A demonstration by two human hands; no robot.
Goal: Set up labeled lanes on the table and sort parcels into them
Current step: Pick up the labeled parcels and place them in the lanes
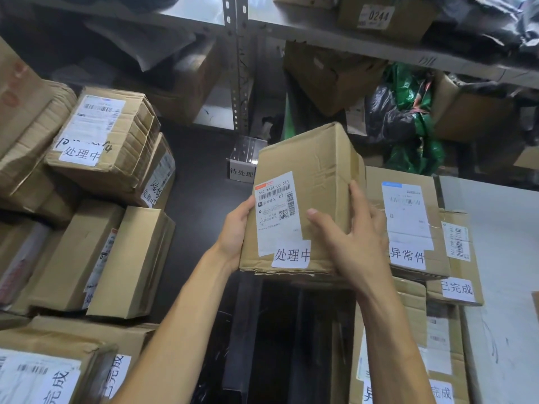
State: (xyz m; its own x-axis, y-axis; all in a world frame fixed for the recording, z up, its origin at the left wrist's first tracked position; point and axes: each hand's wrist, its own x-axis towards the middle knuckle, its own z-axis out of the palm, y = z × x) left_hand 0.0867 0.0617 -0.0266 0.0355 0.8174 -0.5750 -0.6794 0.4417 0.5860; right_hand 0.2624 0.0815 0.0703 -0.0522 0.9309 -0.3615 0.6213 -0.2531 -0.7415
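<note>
Dark table (198, 199): left pile (102, 141) carries 处理中 tags, so probably that lane. Held parcel (300, 205) is in the air above table centre, label side toward the camera, likely for reading. Left hand (233, 231) cups its left side; right hand (350, 240) clamps the right edge, thumb across the front. Its tag (291, 255) reads 处理中; lane sign (241, 170) stands behind

The dark table (198, 176) carries an acrylic label stand (243, 164) marked 待处理 near its far edge, cardboard parcels (131, 263) at left and stacked parcels (408, 223) at right.
</note>
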